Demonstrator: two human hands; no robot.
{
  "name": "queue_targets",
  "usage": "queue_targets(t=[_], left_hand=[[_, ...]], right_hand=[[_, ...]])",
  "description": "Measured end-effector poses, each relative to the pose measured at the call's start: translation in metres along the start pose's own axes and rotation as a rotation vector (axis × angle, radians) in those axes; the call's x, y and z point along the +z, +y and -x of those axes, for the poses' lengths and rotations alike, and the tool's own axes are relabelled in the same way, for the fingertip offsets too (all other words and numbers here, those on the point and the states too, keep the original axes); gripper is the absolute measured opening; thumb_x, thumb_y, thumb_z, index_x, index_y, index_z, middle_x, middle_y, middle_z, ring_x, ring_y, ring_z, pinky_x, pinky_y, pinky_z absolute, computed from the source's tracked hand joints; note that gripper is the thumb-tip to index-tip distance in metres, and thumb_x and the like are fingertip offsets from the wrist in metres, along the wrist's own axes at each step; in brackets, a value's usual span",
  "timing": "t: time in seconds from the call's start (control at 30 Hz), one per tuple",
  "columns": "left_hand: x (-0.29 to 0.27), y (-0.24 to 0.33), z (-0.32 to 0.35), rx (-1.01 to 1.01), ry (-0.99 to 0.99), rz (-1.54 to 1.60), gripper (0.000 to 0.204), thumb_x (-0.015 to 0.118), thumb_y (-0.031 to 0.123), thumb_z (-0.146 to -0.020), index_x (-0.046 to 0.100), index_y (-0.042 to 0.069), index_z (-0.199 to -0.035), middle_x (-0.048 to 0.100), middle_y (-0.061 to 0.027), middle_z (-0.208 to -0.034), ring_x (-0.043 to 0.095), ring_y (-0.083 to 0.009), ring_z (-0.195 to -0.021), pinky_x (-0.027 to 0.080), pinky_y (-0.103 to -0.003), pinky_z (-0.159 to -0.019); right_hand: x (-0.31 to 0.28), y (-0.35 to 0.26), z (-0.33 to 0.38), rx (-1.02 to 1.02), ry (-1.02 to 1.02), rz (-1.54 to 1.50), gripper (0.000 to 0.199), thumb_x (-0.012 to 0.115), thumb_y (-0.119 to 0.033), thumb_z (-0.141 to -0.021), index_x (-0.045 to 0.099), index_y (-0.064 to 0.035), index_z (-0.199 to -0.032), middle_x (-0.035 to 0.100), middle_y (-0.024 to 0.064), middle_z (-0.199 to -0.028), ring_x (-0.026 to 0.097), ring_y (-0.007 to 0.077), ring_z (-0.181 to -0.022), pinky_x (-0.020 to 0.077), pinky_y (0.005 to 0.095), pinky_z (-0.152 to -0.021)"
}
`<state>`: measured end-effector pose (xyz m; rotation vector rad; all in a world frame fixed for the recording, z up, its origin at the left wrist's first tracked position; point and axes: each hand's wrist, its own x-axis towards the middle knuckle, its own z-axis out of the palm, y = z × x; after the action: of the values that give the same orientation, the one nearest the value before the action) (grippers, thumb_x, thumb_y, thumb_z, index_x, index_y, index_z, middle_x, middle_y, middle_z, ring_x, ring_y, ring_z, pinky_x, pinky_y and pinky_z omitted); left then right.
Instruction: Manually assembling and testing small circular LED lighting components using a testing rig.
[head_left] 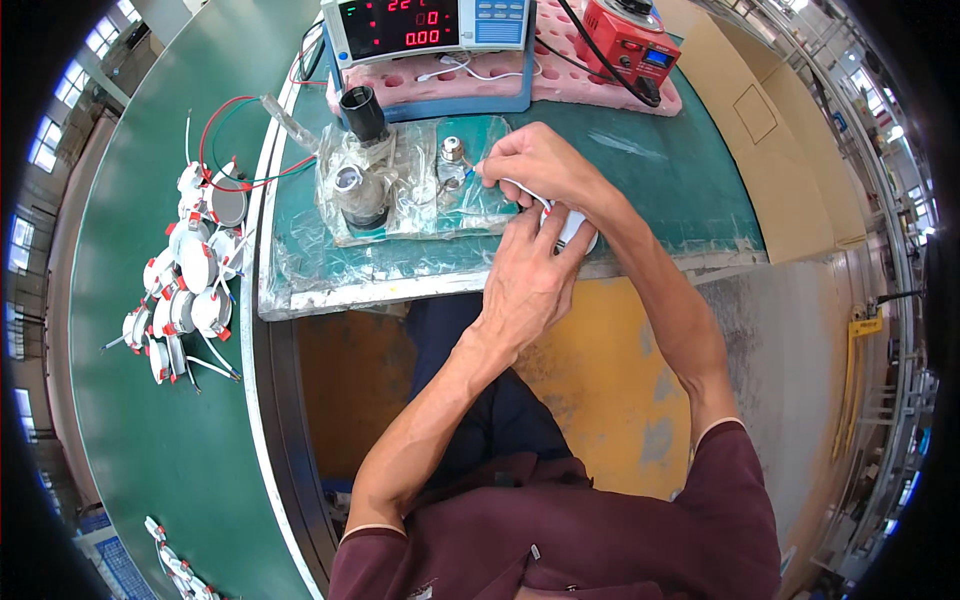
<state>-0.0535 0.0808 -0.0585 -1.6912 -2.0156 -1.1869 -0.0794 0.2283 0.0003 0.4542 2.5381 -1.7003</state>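
My right hand [545, 165] pinches the end of a white cable [528, 190], its thin coloured wires close to a small metal-capped fitting [452, 150] on the tape-covered board [420, 210]. Below it, my left hand [530, 275] is closed on a white round downlight [577, 232] at the bench's front edge; the fingers partly cover the light. The cable runs from the downlight up to my right hand. Whether the bare wire tips touch the fitting is too small to tell. Left of it, a black cylinder [362, 112] and a clear-wrapped round holder [360, 195] stand on the board.
A meter with red digits [430, 25] stands at the back on a blue frame, beside pink foam [400, 90] and a red device [625, 50]. Several downlights [190, 265] lie heaped on the green table to the left. A cardboard box [755, 130] stands right.
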Motion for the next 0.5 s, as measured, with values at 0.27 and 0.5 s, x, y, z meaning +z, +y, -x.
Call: queue_targets(t=[0.27,0.5], left_hand=[[-0.003,0.001,-0.005,-0.005,0.01,-0.11,0.057,0.069,-0.002,-0.071,0.064,0.01,-0.127,0.056,-0.0165,-0.132,0.053,-0.0359,-0.116,0.042,-0.048,-0.097],[-0.003,-0.007,-0.003,0.011,0.03,-0.083,0.059,0.069,-0.002,-0.069,0.066,0.012,-0.127,0.058,-0.0147,-0.131,0.053,-0.0344,-0.119,0.04,-0.049,-0.102]], right_hand=[[-0.003,0.003,-0.009,0.019,0.026,-0.076,0.024,0.067,-0.022,-0.084,0.069,0.0012,-0.076,0.056,0.0022,-0.057,0.051,0.011,-0.049,0.0396,0.028,-0.046],[-0.001,-0.006,-0.01,0.026,0.021,-0.062,0.023,0.067,-0.021,-0.078,0.066,0.0006,-0.071,0.055,0.002,-0.056,0.051,0.0121,-0.047,0.041,0.029,-0.046]])
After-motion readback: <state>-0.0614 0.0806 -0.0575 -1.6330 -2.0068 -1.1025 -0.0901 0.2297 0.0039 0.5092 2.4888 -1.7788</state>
